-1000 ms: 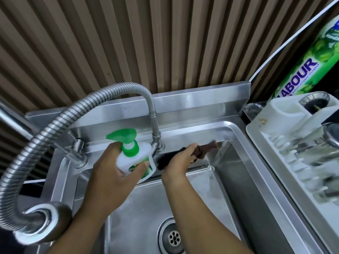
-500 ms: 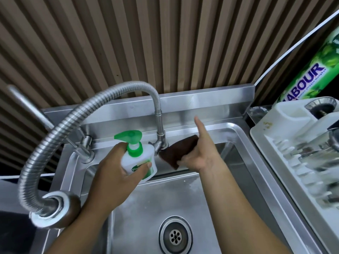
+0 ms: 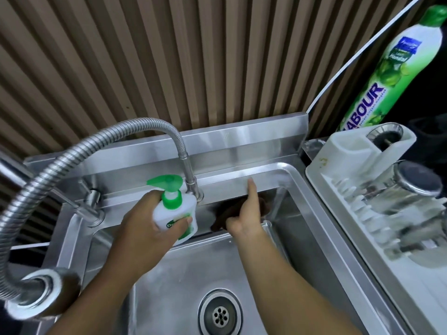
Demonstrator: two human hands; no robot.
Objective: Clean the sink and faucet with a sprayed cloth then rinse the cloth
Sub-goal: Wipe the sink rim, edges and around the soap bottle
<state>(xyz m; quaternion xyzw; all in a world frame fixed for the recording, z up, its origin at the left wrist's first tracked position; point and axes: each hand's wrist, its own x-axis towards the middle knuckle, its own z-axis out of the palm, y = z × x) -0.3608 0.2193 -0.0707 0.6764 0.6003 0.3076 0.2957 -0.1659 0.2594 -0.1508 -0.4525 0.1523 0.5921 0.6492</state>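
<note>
My left hand grips a white bottle with a green pump top, lifted off the back ledge of the steel sink. My right hand holds a dark brown cloth against the sink's back inner wall, with the index finger pointing up onto the ledge. The flexible steel faucet arches from the left; its base stands on the ledge between my hands. The drain lies at the bottom of the basin.
A white dish rack with metal cups and a lid stands right of the sink. A green dish-soap bottle rises behind it. A tap handle sits on the left ledge. The ribbed brown wall is behind.
My right hand has slid the cloth to the right along the back wall, from beside the faucet base, and its index finger now points up. My left hand keeps the bottle lifted.
</note>
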